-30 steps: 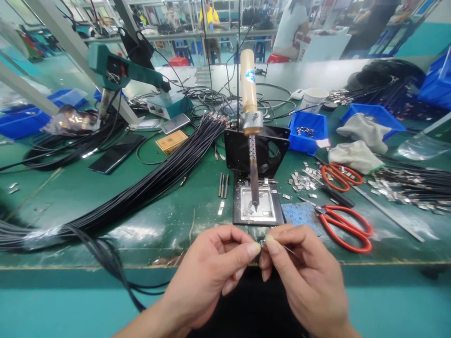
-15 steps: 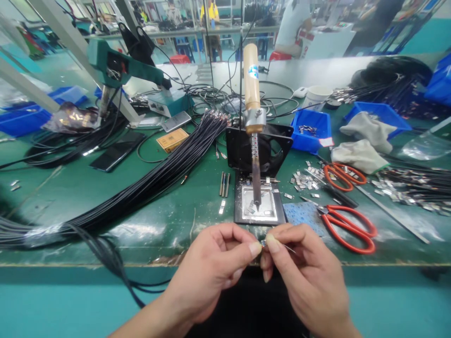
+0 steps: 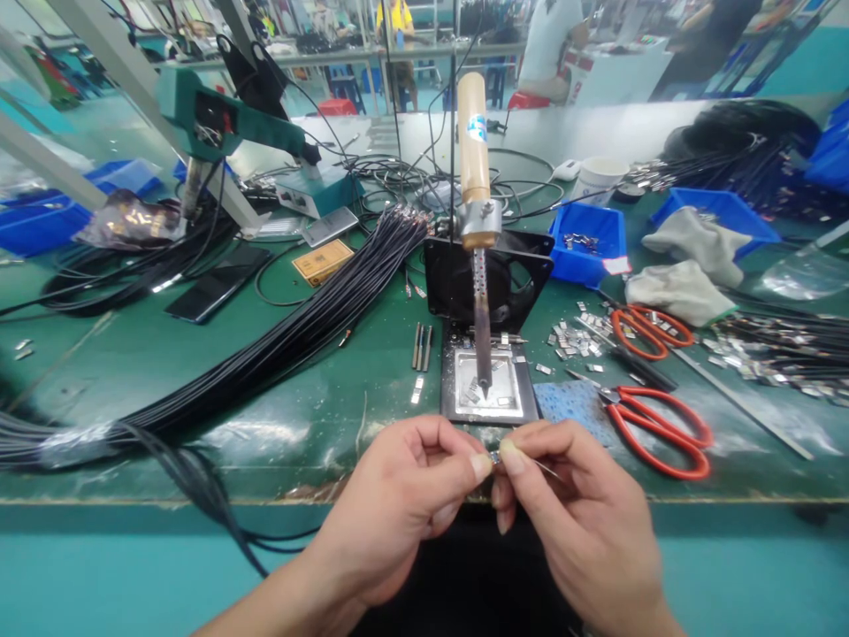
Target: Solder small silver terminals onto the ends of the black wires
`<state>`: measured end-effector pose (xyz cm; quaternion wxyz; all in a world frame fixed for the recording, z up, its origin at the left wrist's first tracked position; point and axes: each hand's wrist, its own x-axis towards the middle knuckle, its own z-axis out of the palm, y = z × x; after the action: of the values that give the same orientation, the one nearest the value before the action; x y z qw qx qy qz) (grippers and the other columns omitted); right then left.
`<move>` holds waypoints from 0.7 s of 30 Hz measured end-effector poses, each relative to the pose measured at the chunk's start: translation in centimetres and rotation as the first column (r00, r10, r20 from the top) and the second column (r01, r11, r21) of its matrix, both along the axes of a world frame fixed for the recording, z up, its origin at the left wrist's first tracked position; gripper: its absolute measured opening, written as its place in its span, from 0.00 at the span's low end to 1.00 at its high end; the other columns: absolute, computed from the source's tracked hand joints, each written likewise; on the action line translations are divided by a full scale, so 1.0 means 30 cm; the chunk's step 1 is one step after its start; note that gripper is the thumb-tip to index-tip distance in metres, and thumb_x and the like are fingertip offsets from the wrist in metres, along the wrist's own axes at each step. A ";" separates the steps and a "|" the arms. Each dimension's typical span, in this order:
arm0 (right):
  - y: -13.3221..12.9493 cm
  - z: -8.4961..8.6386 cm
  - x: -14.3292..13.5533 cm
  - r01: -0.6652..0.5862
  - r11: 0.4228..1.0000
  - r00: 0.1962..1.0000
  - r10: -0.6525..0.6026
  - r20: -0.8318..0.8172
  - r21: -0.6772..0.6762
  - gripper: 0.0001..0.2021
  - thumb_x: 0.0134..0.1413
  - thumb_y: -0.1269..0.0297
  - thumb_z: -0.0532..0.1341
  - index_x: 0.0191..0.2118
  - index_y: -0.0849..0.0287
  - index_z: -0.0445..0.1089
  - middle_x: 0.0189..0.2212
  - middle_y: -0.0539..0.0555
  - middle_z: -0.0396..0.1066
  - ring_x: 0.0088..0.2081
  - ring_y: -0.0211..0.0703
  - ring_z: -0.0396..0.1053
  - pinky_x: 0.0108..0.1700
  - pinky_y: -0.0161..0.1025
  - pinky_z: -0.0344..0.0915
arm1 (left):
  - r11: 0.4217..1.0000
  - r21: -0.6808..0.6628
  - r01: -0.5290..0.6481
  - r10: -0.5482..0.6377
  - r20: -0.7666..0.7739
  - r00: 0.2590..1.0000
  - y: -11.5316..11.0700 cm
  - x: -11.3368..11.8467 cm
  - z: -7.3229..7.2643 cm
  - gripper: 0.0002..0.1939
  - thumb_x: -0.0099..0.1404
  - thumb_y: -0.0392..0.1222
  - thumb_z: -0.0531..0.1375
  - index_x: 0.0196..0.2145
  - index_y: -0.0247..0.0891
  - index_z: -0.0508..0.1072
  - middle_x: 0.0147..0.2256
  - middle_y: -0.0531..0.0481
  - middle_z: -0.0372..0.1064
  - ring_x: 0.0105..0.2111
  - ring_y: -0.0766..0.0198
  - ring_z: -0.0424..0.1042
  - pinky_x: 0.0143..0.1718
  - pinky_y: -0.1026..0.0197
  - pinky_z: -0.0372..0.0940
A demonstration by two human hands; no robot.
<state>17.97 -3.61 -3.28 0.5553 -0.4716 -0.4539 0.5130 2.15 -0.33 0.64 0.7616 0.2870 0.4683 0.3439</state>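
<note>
At the bench's front edge, my left hand (image 3: 409, 495) and my right hand (image 3: 584, 509) meet with thumbs and forefingers pinched. A tiny metal connector (image 3: 494, 457) shows between the two thumb tips, mostly covered by fingers. From the right fingers sticks out a thin silvery wire (image 3: 547, 470); whether it joins the connector is hidden. Just beyond the hands, a soldering iron (image 3: 474, 150) with a wooden handle is clamped tip down. Its tip hangs over a shallow metal tray (image 3: 516, 389) holding a few small metal pieces. A blue sponge (image 3: 574, 409) lies right of the tray.
Red-handled cutters (image 3: 693, 442) and orange-handled scissors (image 3: 653, 332) lie right, near loose metal shells (image 3: 574, 341). Behind the tray stands a black fan (image 3: 444, 279). A thick black cable bundle (image 3: 265, 354) crosses the left side. Blue bins (image 3: 587, 265) and gloves (image 3: 676, 292) sit farther back.
The view has shifted very slightly. Both hands keep the same pinch on the connector, with hardly any movement.
</note>
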 end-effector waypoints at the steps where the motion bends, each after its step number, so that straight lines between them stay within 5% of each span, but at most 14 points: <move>1: 0.001 0.001 0.001 -0.003 1.000 1.000 0.003 0.003 -0.004 0.05 0.65 0.66 0.64 0.36 0.55 0.71 0.26 0.48 0.73 0.23 0.35 0.72 0.25 0.32 0.74 | 1.000 -0.002 0.001 -0.001 0.000 1.000 0.002 0.001 0.000 0.12 0.60 0.38 0.71 0.26 0.33 0.73 0.26 0.54 0.70 0.17 0.78 0.52 0.18 0.66 0.40; 13: 0.016 0.015 0.000 0.017 1.000 0.998 -0.017 0.055 0.000 0.04 0.65 0.66 0.64 0.36 0.56 0.72 0.23 0.48 0.74 0.22 0.35 0.73 0.25 0.31 0.74 | 0.999 -0.037 -0.017 0.017 -0.013 1.000 0.019 0.011 0.007 0.12 0.58 0.37 0.71 0.24 0.32 0.72 0.24 0.54 0.69 0.16 0.78 0.52 0.18 0.68 0.42; 21: 0.020 -0.002 0.030 0.127 0.958 0.956 -0.187 0.224 0.258 0.07 0.60 0.75 0.66 0.38 0.55 0.76 0.40 0.53 0.73 0.38 0.40 0.76 0.36 0.34 0.76 | 0.996 -0.069 -0.057 0.059 0.022 0.998 0.037 0.014 0.000 0.12 0.58 0.36 0.71 0.24 0.34 0.71 0.17 0.61 0.57 0.17 0.77 0.47 0.17 0.70 0.42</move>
<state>18.87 -3.00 -3.34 0.5871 -0.4955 -0.5390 0.3454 2.59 0.77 0.63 0.7663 0.2428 0.4788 0.3531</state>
